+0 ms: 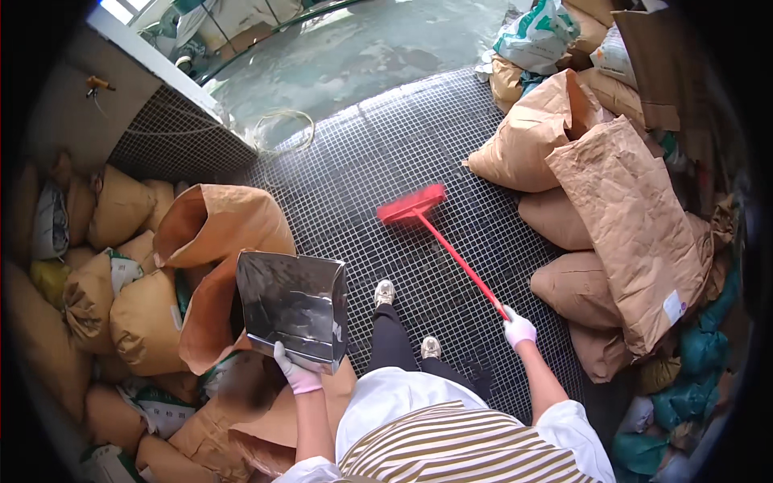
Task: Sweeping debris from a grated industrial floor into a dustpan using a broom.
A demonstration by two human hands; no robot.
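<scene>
My left hand (296, 371), in a white glove with a pink cuff, is closed at the near edge of a shiny metal dustpan (283, 299). The pan is raised beside the open paper sacks on the left, and its inside faces up. The exact grip behind its edge is hidden. My right hand (518, 328), gloved alike, is wrapped round the upper end of a red broom's handle (469, 272). Ahead of my feet, the red broom head (412, 204) is over the dark tiled floor (346, 185), slightly blurred.
Open brown paper sacks (245, 221) and several full sacks crowd the left. More brown sacks (555, 217) line the right, with a flattened paper sack (632, 233) across them. A pale hose (286, 129) lies coiled near the wall corner. Green flooring (346, 68) lies beyond the tiles.
</scene>
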